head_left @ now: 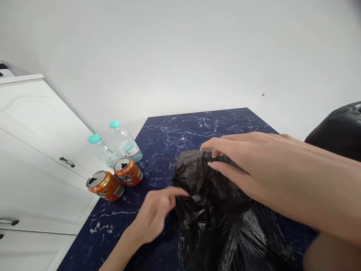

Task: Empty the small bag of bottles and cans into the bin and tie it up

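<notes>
A crumpled black plastic bag [214,210] lies on the dark blue marbled tabletop [175,131] in front of me. Its top end covers something box-shaped, whose nature is hidden. My left hand [156,212] is at the bag's left side, index finger stretched out against the plastic and the other fingers curled. Over the bag's upper right part is my right hand [242,154], with a gap between thumb and index finger and the fingertips at the plastic.
Left of the bag stand two orange drink cans [105,186] with opened tops. Behind them are two clear bottles [126,143] with turquoise caps. White cabinets [39,158] border the left side, a white wall [180,56] the back. A black rounded object [338,131] is at far right.
</notes>
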`<state>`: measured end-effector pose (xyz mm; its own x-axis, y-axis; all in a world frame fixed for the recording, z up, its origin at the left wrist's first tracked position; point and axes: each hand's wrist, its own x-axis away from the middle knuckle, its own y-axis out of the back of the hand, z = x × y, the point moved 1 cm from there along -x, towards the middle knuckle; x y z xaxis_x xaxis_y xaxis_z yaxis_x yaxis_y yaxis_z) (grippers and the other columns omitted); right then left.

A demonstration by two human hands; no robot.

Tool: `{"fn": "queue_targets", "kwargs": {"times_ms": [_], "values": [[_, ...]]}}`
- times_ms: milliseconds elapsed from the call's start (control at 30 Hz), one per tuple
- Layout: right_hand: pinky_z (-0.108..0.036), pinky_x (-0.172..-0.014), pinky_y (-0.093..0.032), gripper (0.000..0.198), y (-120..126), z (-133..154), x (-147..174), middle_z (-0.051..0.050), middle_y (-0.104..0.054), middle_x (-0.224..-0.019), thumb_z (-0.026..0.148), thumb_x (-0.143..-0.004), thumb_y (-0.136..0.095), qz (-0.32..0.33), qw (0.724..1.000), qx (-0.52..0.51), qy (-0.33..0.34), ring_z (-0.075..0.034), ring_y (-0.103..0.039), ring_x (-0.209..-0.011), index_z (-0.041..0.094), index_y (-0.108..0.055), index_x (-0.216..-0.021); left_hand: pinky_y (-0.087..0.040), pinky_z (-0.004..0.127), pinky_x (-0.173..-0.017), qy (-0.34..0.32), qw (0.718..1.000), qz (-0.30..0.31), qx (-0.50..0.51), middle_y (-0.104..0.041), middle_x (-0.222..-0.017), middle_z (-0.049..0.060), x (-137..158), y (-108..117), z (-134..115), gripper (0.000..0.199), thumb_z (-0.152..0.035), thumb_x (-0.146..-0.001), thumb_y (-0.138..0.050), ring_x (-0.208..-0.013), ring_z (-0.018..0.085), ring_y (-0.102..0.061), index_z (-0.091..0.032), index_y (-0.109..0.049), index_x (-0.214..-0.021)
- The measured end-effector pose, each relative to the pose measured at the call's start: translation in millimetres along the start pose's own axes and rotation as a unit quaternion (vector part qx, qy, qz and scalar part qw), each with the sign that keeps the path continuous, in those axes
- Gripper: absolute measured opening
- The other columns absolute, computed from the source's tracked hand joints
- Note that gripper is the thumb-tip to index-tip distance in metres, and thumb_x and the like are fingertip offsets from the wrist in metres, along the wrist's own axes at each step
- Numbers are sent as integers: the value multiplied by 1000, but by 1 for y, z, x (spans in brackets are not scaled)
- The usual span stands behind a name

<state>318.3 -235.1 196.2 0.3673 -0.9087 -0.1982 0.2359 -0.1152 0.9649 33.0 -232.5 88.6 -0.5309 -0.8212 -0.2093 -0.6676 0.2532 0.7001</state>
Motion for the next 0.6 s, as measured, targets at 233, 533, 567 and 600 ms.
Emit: {"fn": "queue_targets", "kwargs": {"times_ms": [233, 533, 567, 600], "values": [[-46, -87, -56, 40, -9, -22, -31, -6, -80, -102, 57, -104, -56, 34, 999, 22, -10, -34, -76, -101, 34, -69, -134, -49, 35, -74, 193, 976, -52, -90, -73, -102, 6, -30, 1, 27, 54, -65, -107, -47, -85, 25, -70, -19, -56, -135], [-39, -72, -52, 29, -16, 5, -18, -6, -79, -108, 48, -107, -56, 81, 995, 33, 49, -29, -76, -92, 31, -71, -125, -39, 32, -65, 189, 948, -51, -252, -72, -85, 3, -46, -4, 39, 27, -44, -106, -55, -83, 26, -72, -24, -55, -88], [-39, -68, -50, 26, -21, 12, -14, -7, -79, -108, 43, -108, -56, 100, 993, 45, 52, -29, -76, -90, 29, -72, -122, -40, 32, -66, 203, 939, -68, -269, -74, -89, 5, -46, -1, 41, 24, -44, -107, -54, -87, 28, -74, -24, -56, -94], [-39, -66, -48, 23, -27, 18, -9, -7, -78, -108, 38, -108, -57, 124, 989, 54, 57, -29, -76, -88, 27, -73, -120, -42, 32, -66, 215, 930, -80, -287, -76, -92, 6, -45, 1, 43, 22, -44, -108, -52, -91, 30, -76, -24, -56, -100]]}}
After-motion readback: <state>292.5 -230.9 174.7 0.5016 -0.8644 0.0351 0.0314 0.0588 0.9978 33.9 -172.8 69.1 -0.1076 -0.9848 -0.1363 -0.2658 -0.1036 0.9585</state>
